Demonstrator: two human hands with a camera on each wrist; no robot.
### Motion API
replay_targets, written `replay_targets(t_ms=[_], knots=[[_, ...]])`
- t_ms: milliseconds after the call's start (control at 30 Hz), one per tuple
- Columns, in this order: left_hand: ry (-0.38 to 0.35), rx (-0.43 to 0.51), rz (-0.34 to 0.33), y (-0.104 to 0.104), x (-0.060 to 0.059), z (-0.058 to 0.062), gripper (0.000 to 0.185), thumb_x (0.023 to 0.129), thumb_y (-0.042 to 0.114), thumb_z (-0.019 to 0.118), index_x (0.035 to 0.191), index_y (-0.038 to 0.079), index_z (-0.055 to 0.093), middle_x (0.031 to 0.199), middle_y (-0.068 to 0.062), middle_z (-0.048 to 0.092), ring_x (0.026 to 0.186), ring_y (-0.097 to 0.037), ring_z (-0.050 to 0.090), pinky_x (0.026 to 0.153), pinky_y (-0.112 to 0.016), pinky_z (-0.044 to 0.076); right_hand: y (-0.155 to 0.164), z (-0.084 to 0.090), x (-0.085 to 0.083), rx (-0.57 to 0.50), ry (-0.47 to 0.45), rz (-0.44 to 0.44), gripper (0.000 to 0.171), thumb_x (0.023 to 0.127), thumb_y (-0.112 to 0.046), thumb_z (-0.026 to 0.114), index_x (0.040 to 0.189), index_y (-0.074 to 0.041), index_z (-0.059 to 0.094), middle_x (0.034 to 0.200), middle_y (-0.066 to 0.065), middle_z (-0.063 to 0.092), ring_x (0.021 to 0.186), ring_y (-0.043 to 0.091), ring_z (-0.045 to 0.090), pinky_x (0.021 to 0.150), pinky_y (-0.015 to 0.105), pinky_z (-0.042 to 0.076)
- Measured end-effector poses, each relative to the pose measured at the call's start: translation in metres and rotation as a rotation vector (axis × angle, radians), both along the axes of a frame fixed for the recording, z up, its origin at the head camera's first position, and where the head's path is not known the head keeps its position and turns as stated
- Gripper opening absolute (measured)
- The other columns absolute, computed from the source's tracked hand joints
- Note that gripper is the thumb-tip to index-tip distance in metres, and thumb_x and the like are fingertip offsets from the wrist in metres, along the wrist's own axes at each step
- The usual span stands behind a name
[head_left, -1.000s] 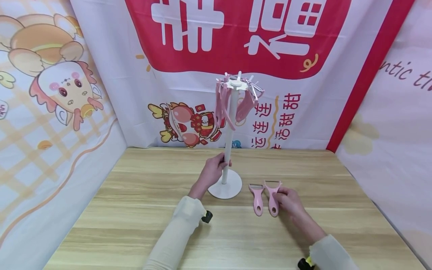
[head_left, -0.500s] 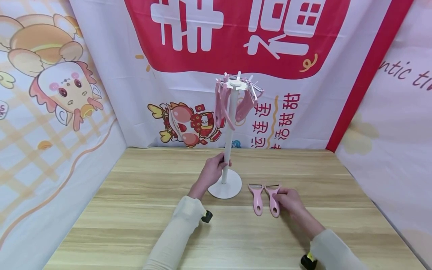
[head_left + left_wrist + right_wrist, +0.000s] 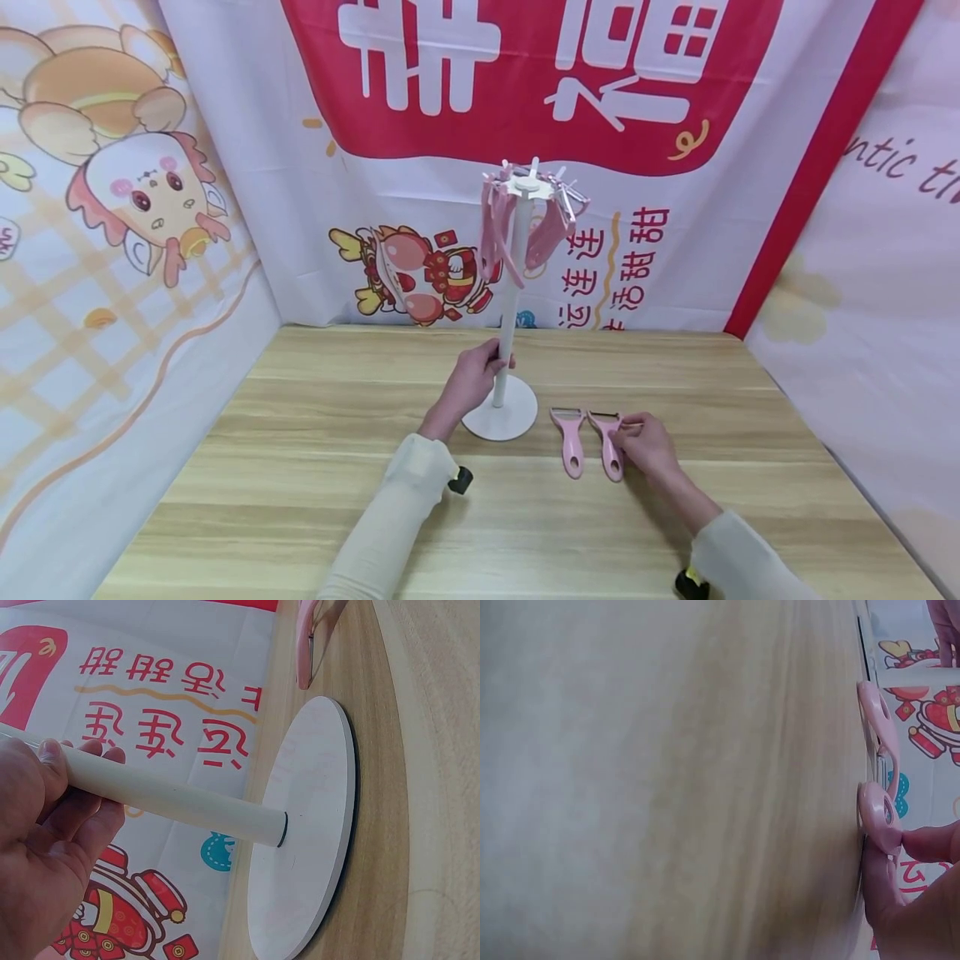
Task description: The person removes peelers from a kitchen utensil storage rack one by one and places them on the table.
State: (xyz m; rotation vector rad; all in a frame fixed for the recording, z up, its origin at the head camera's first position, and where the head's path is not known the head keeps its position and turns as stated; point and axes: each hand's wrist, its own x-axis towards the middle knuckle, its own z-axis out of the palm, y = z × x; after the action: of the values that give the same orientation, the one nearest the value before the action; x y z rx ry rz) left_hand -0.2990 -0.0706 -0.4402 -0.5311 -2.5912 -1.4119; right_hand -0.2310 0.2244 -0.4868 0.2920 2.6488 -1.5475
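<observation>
A white stand with a round base (image 3: 517,421) and an upright pole (image 3: 508,325) is on the table. My left hand (image 3: 474,377) grips the pole low down, fingers curled round it in the left wrist view. Pink peelers (image 3: 547,237) hang from the hooks at the stand's top. Two more pink peelers lie side by side right of the base: a left peeler (image 3: 572,446) and a right peeler (image 3: 609,450). My right hand (image 3: 649,446) pinches the right peeler's handle from its right side; in the right wrist view thumb and finger sit on either side of the handle (image 3: 877,814).
The wood-grain table (image 3: 315,500) runs back to a printed cloth backdrop (image 3: 420,192), with printed cloths also at left and right. Several white hooks (image 3: 534,167) ring the stand's top. A small black device (image 3: 461,481) is on the left wrist.
The right peeler has turned slightly, its blade end coming lower and level with the left peeler's. The right hand has shifted slightly with it. The left hand keeps its grip on the pole.
</observation>
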Motion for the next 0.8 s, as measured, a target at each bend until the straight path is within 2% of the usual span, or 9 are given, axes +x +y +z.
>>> replay_targets(t_ms=[167, 400, 600, 800], knots=[[0.005, 0.001, 0.007, 0.0, 0.001, 0.001, 0.014, 0.103, 0.012, 0.052, 0.11, 0.008, 0.064, 0.099, -0.005, 0.072, 0.106, -0.025, 0.069, 0.101, -0.049, 0.054, -0.002, 0.001, 0.002, 0.049, 0.033, 0.008, 0.041, 0.087, -0.004, 0.068, 0.122, 0.01, 0.052, 0.092, 0.019, 0.067, 0.068, 0.013, 0.06, 0.055, 0.022, 0.053], [-0.016, 0.005, 0.009, 0.001, 0.0, 0.0, 0.014, 0.103, 0.013, 0.052, 0.11, 0.01, 0.064, 0.099, -0.004, 0.071, 0.108, -0.026, 0.067, 0.102, -0.051, 0.053, -0.001, 0.008, 0.003, 0.065, 0.063, 0.012, 0.04, 0.086, -0.005, 0.068, 0.121, 0.008, 0.053, 0.096, 0.016, 0.063, 0.076, 0.016, 0.057, 0.059, 0.021, 0.048], [-0.002, -0.005, -0.003, 0.001, -0.001, -0.001, 0.015, 0.103, 0.013, 0.052, 0.111, 0.007, 0.064, 0.1, -0.006, 0.072, 0.108, -0.026, 0.068, 0.101, -0.051, 0.054, 0.001, 0.028, 0.002, 0.107, 0.129, 0.027, 0.034, 0.091, -0.013, 0.067, 0.119, 0.005, 0.058, 0.102, 0.015, 0.063, 0.082, 0.014, 0.055, 0.065, 0.02, 0.047], [-0.015, 0.009, 0.001, 0.0, -0.001, -0.001, 0.014, 0.103, 0.013, 0.052, 0.11, 0.009, 0.064, 0.099, -0.005, 0.072, 0.108, -0.026, 0.068, 0.102, -0.051, 0.053, -0.006, 0.054, -0.001, 0.058, 0.239, 0.07, 0.028, 0.094, -0.013, 0.067, 0.115, 0.004, 0.061, 0.107, 0.018, 0.067, 0.085, 0.006, 0.058, 0.07, 0.014, 0.05]])
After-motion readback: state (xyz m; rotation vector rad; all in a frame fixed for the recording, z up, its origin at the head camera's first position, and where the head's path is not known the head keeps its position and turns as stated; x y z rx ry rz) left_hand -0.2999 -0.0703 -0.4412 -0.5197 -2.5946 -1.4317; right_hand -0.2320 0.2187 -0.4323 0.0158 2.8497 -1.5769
